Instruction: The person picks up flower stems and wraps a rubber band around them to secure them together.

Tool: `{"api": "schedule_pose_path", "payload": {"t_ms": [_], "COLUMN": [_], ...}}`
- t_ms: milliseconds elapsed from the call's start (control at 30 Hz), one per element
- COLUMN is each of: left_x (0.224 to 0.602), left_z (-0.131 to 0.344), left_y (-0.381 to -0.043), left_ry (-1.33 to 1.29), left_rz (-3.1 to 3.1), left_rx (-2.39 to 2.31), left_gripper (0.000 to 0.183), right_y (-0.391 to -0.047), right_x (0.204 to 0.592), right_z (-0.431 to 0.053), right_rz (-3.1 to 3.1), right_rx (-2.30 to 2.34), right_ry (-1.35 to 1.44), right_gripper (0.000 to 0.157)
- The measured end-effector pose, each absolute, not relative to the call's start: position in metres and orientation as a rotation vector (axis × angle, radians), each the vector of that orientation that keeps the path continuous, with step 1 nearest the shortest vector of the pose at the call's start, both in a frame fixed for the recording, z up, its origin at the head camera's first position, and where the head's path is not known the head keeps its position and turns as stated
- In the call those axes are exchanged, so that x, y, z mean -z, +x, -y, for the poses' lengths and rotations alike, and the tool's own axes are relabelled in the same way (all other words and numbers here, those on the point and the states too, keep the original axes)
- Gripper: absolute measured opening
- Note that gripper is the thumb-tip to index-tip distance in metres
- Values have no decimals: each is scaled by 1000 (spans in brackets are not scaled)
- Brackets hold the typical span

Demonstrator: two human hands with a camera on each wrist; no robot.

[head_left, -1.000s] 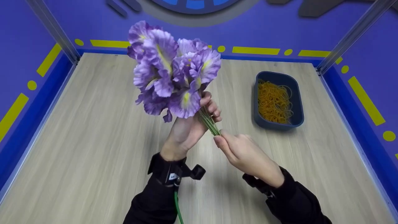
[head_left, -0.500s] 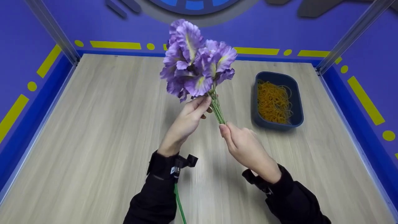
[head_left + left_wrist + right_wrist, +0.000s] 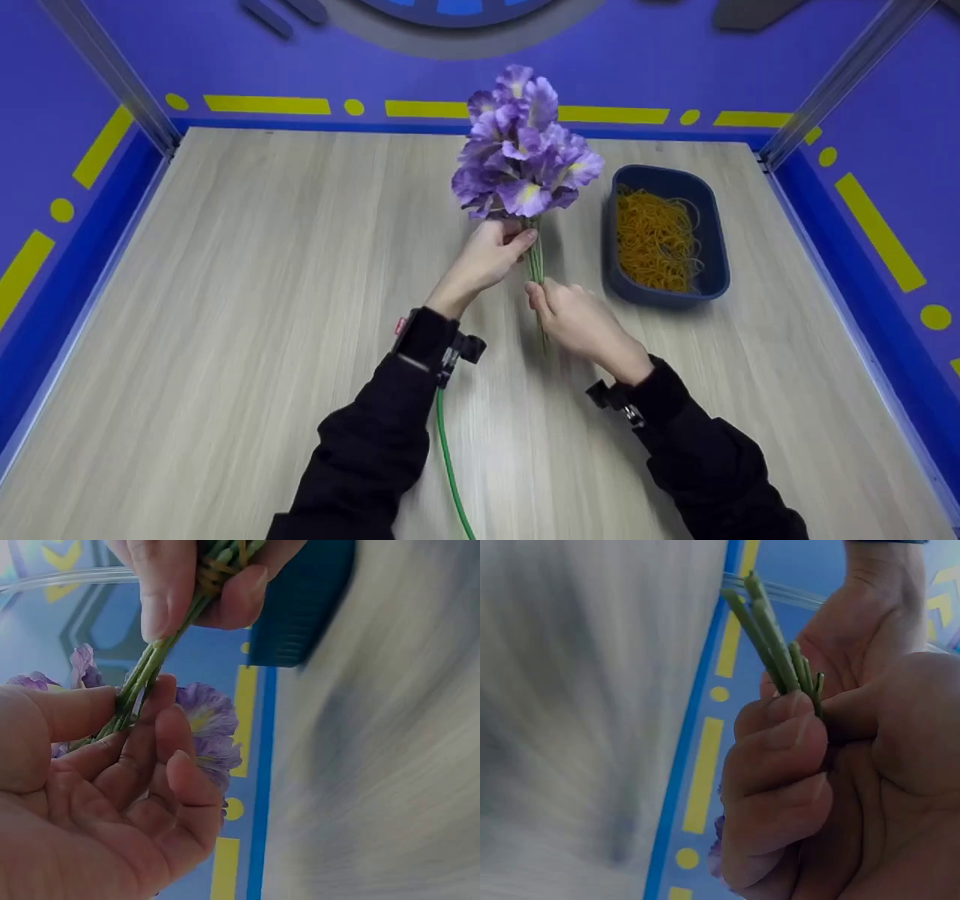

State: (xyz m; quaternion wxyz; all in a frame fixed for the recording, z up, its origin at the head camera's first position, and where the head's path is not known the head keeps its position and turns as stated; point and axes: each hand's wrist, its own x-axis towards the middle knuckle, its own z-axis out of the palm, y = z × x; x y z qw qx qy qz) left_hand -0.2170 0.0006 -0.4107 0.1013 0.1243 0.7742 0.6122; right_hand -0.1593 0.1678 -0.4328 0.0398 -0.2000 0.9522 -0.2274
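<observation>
A bunch of purple artificial irises point(image 3: 525, 150) stands nearly upright above the table in the head view. Just under the blossoms, my left hand point(image 3: 486, 259) pinches the green stems between thumb and fingers. Lower down, my right hand point(image 3: 581, 319) grips the same stems, with its fingers curled round them in the right wrist view. Cut stem ends point(image 3: 769, 645) poke out past that fist. A yellowish rubber band point(image 3: 214, 576) is wound round the stems beside the right hand's fingers in the left wrist view.
At the right stands a dark blue plastic container point(image 3: 667, 298) with a heap of yellow rubber bands point(image 3: 652, 240). Blue-purple walls with yellow marks enclose the wooden table point(image 3: 300, 300). A green cable point(image 3: 450, 472) runs from the left wrist strap.
The bouquet has moved right and turned from leaning left to nearly upright. My left hand has shifted from cupping behind the stems to pinching them; the right hand keeps its grip.
</observation>
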Motion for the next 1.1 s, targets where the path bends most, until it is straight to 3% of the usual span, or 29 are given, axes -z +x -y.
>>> {"api": "schedule_pose_path", "payload": {"t_ms": [133,333,500,1100], "left_x": [416,429,444,458], "left_z": [-9,-24,-30,-38], "left_y": [-229,-244,-250,-247], "left_ry": [339,280,205,60], "left_rz": [-2403,-2594,-2588,-2656], "left_rx": [-1680,-1418,-1306,-1079], "left_gripper": [16,38,44,34], "right_y": [-174,-192,-198,-195], "right_x": [443,453,460,471], "right_z": [-172,-175,-178,-176], "right_rz": [-2887,-2778,-2669,-2702], "right_rx": [656,539,498,443], "right_ry": [-552,-481,-459,-390], "right_gripper": [37,44,45,49]}}
